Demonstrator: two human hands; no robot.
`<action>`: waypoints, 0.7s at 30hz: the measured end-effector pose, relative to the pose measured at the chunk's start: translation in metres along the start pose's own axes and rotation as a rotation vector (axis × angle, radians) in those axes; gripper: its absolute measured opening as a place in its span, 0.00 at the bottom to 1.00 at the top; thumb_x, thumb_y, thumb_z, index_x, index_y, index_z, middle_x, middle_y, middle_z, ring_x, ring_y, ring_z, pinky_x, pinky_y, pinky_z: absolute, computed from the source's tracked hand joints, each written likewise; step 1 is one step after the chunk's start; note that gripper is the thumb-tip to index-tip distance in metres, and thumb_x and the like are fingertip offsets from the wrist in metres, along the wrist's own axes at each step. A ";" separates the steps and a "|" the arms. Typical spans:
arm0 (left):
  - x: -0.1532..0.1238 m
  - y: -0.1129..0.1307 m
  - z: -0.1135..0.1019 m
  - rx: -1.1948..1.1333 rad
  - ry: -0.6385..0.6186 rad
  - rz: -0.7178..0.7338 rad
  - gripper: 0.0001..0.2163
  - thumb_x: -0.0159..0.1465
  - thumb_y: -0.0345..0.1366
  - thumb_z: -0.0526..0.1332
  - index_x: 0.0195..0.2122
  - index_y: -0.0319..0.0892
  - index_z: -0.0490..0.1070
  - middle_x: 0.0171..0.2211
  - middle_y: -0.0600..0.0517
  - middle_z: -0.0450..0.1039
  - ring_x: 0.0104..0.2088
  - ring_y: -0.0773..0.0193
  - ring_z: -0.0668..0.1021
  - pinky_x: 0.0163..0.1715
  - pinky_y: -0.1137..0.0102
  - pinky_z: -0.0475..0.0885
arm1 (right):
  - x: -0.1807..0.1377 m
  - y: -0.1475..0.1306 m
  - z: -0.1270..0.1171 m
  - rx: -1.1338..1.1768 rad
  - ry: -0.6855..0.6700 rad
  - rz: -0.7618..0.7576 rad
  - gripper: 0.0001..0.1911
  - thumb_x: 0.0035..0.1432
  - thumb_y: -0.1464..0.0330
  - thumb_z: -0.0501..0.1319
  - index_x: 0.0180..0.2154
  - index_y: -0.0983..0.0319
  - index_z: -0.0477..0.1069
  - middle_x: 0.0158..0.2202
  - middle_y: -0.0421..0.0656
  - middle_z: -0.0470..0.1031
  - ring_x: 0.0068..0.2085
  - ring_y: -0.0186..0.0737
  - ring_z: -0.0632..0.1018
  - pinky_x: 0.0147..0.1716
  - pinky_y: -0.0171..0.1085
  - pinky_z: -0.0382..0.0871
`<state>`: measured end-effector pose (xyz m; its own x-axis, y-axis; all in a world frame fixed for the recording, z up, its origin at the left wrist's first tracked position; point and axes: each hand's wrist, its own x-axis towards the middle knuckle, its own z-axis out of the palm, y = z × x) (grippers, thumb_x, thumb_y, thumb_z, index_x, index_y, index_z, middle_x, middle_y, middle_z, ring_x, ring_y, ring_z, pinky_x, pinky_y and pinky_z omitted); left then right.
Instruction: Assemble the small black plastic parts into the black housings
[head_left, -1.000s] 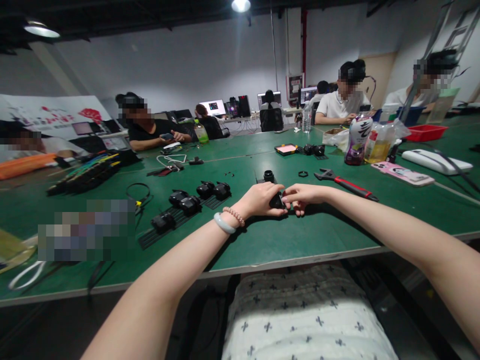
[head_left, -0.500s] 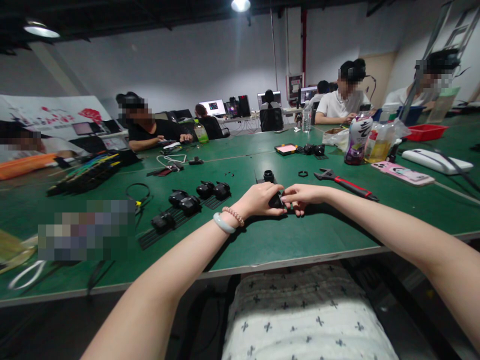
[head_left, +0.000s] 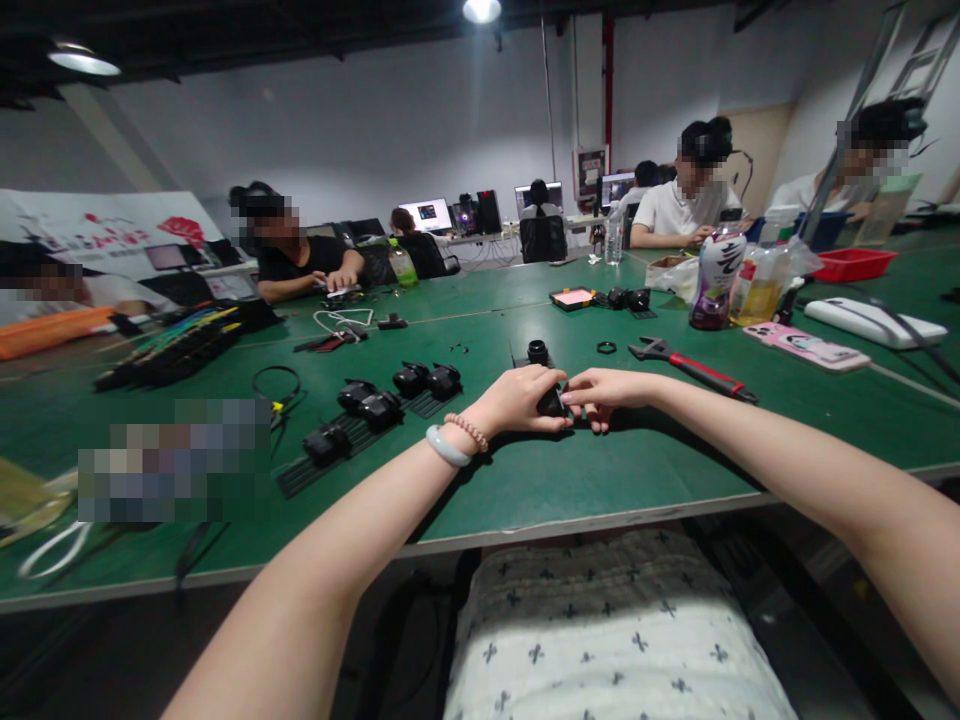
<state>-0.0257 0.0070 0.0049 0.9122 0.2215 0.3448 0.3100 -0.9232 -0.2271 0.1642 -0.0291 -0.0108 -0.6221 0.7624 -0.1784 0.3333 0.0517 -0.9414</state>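
Note:
Close to the table's front edge, my left hand (head_left: 517,398) curls over a small black plastic part (head_left: 551,402) and grips it against the tabletop. A black piece with a round neck (head_left: 537,350) rises just behind my fingers; whether the two are joined cannot be seen. My right hand (head_left: 604,390) meets the part from the right, thumb and index finger pinched at its side, the other fingers curled below. What lies between those fingertips is too small to make out. Beyond my right hand are a black ring nut (head_left: 606,348) and an adjustable wrench (head_left: 694,370) with a red-and-black handle.
Several black rounded parts on slotted strips (head_left: 367,405) lie to the left. A pink phone (head_left: 806,347), a white power bank (head_left: 874,323) and a purple-labelled bottle (head_left: 716,275) stand or lie to the right. Co-workers sit across the green table (head_left: 465,490).
My hands and the black part keep almost the same place. Across the table at left, a co-worker in black has brought both hands together.

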 end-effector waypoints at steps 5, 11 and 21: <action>0.000 0.001 -0.001 -0.015 -0.002 0.001 0.24 0.51 0.51 0.55 0.43 0.38 0.62 0.33 0.48 0.69 0.33 0.63 0.72 0.32 0.71 0.66 | 0.000 -0.001 0.001 -0.023 0.019 0.013 0.21 0.49 0.54 0.56 0.34 0.66 0.61 0.24 0.38 0.66 0.20 0.28 0.72 0.18 0.28 0.69; 0.000 0.001 -0.001 -0.022 0.004 -0.001 0.24 0.51 0.51 0.55 0.42 0.38 0.62 0.33 0.47 0.69 0.33 0.63 0.72 0.32 0.71 0.65 | 0.000 0.000 0.001 -0.016 0.018 0.013 0.20 0.49 0.54 0.57 0.33 0.66 0.61 0.25 0.39 0.66 0.21 0.28 0.72 0.18 0.29 0.70; 0.000 0.001 0.000 -0.018 -0.009 -0.006 0.23 0.52 0.51 0.55 0.43 0.39 0.62 0.33 0.47 0.68 0.34 0.62 0.72 0.33 0.71 0.66 | 0.000 -0.001 0.002 -0.029 0.023 0.001 0.20 0.50 0.54 0.55 0.34 0.66 0.61 0.26 0.39 0.65 0.21 0.28 0.72 0.18 0.28 0.69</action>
<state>-0.0251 0.0067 0.0046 0.9126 0.2297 0.3382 0.3106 -0.9274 -0.2085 0.1628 -0.0303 -0.0106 -0.6057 0.7768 -0.1723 0.3540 0.0691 -0.9327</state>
